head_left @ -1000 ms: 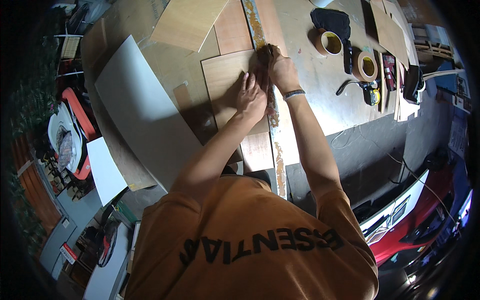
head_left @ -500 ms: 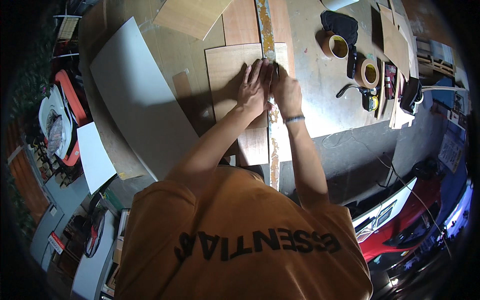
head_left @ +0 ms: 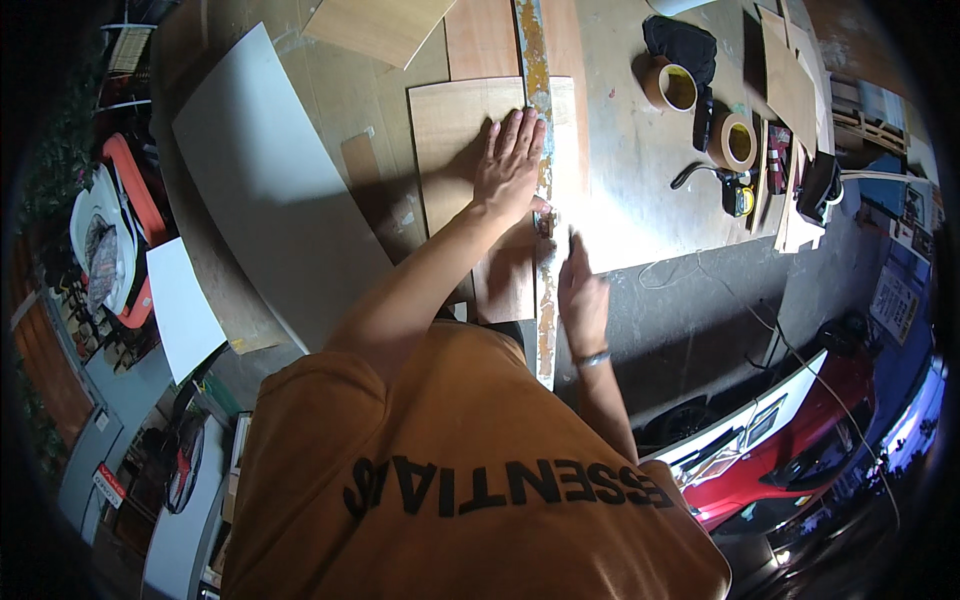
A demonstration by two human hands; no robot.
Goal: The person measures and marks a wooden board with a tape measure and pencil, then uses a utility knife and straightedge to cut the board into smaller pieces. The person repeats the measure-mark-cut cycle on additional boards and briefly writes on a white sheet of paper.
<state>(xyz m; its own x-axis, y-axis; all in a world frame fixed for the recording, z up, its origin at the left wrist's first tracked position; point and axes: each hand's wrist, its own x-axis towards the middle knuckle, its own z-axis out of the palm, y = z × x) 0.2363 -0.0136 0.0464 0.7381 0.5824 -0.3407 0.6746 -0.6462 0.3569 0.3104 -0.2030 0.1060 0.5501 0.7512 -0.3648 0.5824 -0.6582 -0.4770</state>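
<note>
Right hand [head_left: 583,308], right of frame centre: blurred, curled around a slim dark tool [head_left: 573,248]. Left hand [head_left: 510,170], upper centre: flat, fingers extended, resting on the paint-worn strip [head_left: 546,180] and wooden sheet [head_left: 448,120]. The strip crosses the sheet lengthwise. Tape measure [head_left: 739,198]: upper right.

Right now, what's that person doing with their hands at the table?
The left hand lies flat on a thin wooden sheet and a long, worn strip across it. The right hand, blurred, is right of the strip, nearer the body, holding a slim dark object I can't make out. Two tape rolls sit at the table's right.
</note>
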